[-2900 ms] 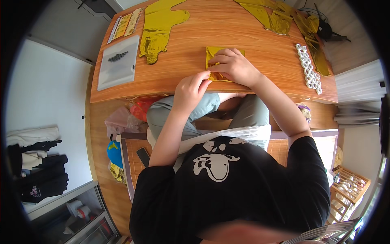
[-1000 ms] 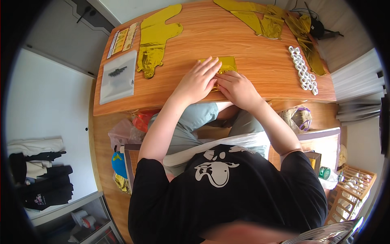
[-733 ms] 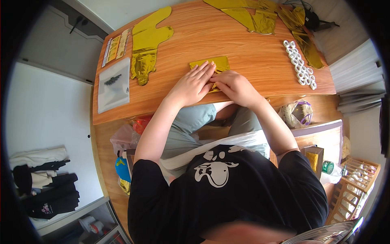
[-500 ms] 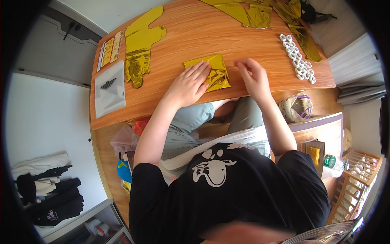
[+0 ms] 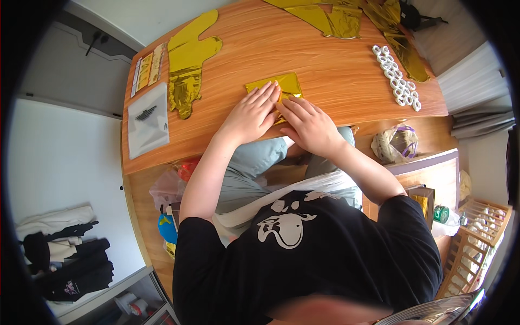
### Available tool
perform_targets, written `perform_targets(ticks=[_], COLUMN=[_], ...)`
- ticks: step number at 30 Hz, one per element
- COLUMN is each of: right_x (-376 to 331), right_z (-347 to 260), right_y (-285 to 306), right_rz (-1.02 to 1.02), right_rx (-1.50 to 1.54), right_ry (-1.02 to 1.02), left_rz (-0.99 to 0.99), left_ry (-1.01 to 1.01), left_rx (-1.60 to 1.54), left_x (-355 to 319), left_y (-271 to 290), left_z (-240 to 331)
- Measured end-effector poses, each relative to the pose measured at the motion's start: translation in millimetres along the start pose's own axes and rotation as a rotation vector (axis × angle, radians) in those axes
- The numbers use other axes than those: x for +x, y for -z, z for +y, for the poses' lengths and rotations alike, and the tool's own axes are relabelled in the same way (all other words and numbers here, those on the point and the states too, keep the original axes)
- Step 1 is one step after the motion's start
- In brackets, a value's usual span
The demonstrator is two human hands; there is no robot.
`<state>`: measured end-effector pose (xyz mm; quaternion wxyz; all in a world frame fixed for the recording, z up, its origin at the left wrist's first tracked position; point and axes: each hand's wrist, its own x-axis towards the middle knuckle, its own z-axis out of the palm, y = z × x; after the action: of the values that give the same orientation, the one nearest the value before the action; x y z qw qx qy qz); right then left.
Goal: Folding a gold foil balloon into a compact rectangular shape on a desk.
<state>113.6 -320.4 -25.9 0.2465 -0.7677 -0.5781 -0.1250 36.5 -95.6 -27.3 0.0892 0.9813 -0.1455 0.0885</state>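
Left hand: my left hand [image 5: 253, 111] lies flat, fingers spread and released, palm down on the near left part of the folded gold foil sheet [image 5: 273, 85]; it grips nothing, only presses.
Right hand: my right hand [image 5: 309, 123] is back beside the left one, fingers loosely curled, fingertips on the near right edge of the foil; it pinches nothing that I can make out.
Foil: it sits on the desk [image 5: 325, 59] just beyond my fingertips, a small rectangle, half hidden under both hands.
What changed: half a second ago my right hand was off to the right, clear of the foil, and the sheet showed more openly; now both hands are close together on top of it. The view has also shifted a little, so the desk sits differently in it.
What that means: I judge I am pressing the fold down flat again, with the left hand steadying and the right working the crease.
Beyond my left hand: a flat gold foil balloon shape [image 5: 189, 54] and a crumpled gold piece, then a clear plastic bag [image 5: 147, 119] farther left.
Beyond my right hand: a cluster of small white rings [image 5: 396, 82] and more gold foil [image 5: 336, 16] at the far edge.
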Motion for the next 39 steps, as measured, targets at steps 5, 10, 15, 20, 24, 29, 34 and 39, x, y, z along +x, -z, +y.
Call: perform_targets(ticks=[5,10,15,20,24,29,34,39], right_x=[-2.2,-7.0,-34.1,-54.1,-53.4,-53.3,-52.1,-50.0], right_z=[-3.3,-5.5,-3.4,-4.5,-9.7,-15.8,-11.6,-14.0], right_y=[0.4,5.6,18.2,22.3,18.5,14.8,13.7,12.7], right_rz=[-0.074,-0.165,-0.101,0.014,0.082,0.129,0.121,0.133], right_rx=[-0.073,-0.067,-0.149,-0.123,-0.078,-0.045,-0.047,-0.043], right_ry=[0.035,-0.011,0.033,0.050,0.001,-0.067,-0.069,-0.072], left_rz=[0.055,0.398,0.321,0.240,0.130,0.069,0.080,0.163], left_ry=[0.117,0.426,0.672,0.998,1.240,1.389,1.301,1.130], left_rx=[-0.753,-1.608,-0.229,0.421,0.632,0.156,0.021,-0.035], left_x=[-5.0,-14.0,-38.4,-47.5,-51.1,-50.3,-53.6,-72.8], left_y=[7.0,44.1,95.5,99.9,88.0,97.2,98.2,90.3], left_z=[-24.1,-72.0,-177.0,-268.2,-296.8,-318.2,-342.0,-381.0])
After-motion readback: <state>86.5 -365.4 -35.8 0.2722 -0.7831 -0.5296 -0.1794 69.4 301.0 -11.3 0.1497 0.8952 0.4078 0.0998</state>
